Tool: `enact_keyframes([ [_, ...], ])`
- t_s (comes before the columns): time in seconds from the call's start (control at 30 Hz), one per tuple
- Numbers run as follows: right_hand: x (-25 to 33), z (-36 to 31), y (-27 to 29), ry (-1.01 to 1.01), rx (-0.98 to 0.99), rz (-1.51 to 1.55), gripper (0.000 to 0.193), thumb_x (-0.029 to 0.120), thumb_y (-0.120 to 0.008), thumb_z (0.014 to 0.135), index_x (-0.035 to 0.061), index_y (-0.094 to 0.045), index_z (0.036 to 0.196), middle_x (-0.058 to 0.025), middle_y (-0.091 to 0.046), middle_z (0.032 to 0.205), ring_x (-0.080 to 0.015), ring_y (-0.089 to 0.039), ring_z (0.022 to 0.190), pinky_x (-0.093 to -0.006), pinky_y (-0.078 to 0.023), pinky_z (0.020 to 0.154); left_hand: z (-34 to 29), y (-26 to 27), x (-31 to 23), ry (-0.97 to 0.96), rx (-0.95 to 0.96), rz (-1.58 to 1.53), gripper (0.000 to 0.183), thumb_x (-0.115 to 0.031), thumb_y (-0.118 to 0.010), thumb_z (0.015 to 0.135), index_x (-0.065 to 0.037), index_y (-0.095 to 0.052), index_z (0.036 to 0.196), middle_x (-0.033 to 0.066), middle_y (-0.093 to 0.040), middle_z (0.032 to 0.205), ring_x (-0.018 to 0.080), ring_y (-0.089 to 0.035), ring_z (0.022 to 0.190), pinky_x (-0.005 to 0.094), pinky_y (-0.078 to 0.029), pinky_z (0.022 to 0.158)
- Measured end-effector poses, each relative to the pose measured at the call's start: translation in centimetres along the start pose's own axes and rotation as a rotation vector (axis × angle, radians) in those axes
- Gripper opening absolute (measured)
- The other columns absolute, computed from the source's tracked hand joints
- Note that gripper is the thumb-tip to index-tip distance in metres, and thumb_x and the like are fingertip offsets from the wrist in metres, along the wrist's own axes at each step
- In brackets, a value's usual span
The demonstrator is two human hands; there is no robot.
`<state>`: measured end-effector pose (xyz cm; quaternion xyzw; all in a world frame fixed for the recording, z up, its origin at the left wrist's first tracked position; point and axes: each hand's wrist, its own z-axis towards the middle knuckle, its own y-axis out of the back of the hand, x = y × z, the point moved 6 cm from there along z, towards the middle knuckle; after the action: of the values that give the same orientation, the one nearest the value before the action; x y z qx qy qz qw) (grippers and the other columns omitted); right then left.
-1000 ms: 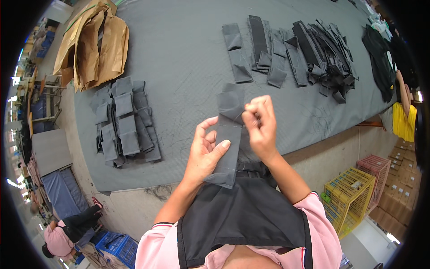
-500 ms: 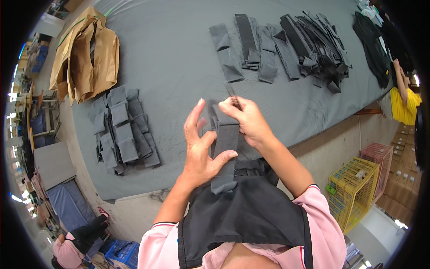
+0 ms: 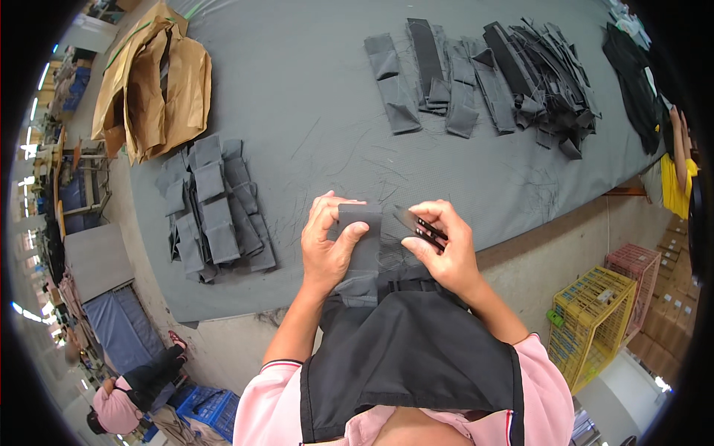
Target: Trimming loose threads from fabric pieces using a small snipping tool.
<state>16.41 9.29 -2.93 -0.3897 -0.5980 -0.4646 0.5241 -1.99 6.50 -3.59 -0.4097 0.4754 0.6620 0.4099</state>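
Observation:
My left hand (image 3: 329,241) pinches a dark grey fabric strip (image 3: 362,245) near its upper end, thumb on top and fingers behind. The strip hangs down toward my black apron (image 3: 409,357). Just to its right, apart from the cloth, my right hand (image 3: 450,249) is closed around black thread snips (image 3: 424,228). Their blade end points up and left and is slightly blurred. Loose threads lie on the grey cloth-covered table (image 3: 312,97) beyond my hands.
A pile of folded grey strips (image 3: 216,212) lies at left, below a brown paper bag (image 3: 156,89). More strips (image 3: 520,82) are spread at the far right. Yellow (image 3: 595,320) and pink (image 3: 636,271) wire crates stand beyond the table's right edge. Other people (image 3: 115,409) are nearby.
My right hand with the snips has moved away from the strip, to the right and nearer me. My left hand has gone from spread fingers to pinching the strip's upper end.

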Motion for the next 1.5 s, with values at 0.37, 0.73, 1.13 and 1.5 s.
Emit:
enact_keyframes([
  [0.37, 2.2, 0.4, -0.1, 0.258, -0.016, -0.279, 0.023, 0.004, -0.072, 0.070, 0.0039, -0.063, 0.091, -0.0062, -0.056, 0.075, -0.0174, -0.055, 0.059, -0.0276, -0.043, 0.050, 0.1, 0.0, -1.0, -0.028, 0.022, 0.020, 0.021, -0.020, -0.072, 0.076, -0.005, -0.060, 0.083, 0.0048, -0.064, 0.091, 0.0233, -0.060, 0.092, 0.0478, -0.033, 0.100],
  [0.73, 1.4, 1.2, -0.3, 0.105, -0.014, -0.101, 0.017, 0.000, -0.068, 0.075, -0.0001, -0.063, 0.091, -0.0055, -0.056, 0.077, -0.0118, -0.055, 0.066, -0.0242, -0.044, 0.060, 0.4, -0.1, -1.2, 0.030, 0.089, 0.050, 0.022, -0.021, -0.070, 0.077, -0.004, -0.058, 0.084, 0.0063, -0.060, 0.112, 0.0276, -0.049, 0.116, 0.0433, -0.029, 0.103],
  [1.13, 4.8, -1.0, -2.9, 0.572, 0.080, -0.265, 0.039, -0.009, -0.068, 0.059, 0.0063, -0.065, 0.094, -0.0038, -0.046, 0.057, -0.0166, -0.042, 0.045, -0.0250, -0.048, 0.059, 1.8, -0.4, 4.2, 0.593, -0.092, -0.416, 0.025, -0.022, -0.053, 0.092, -0.002, -0.053, 0.076, 0.0080, -0.056, 0.122, 0.0225, -0.035, 0.127, 0.0365, -0.025, 0.105],
  [1.5, 1.0, 3.0, -2.5, -0.040, 0.230, 0.044, 0.012, 0.005, -0.069, 0.076, -0.0008, -0.060, 0.078, -0.0005, -0.047, 0.066, -0.0067, -0.041, 0.057, -0.0244, -0.034, 0.052, 0.8, 0.0, -3.4, 0.229, -0.005, -0.236, 0.045, -0.038, -0.068, 0.081, -0.006, -0.056, 0.110, 0.0153, -0.044, 0.133, 0.0253, -0.039, 0.127, 0.0364, -0.040, 0.091],
])
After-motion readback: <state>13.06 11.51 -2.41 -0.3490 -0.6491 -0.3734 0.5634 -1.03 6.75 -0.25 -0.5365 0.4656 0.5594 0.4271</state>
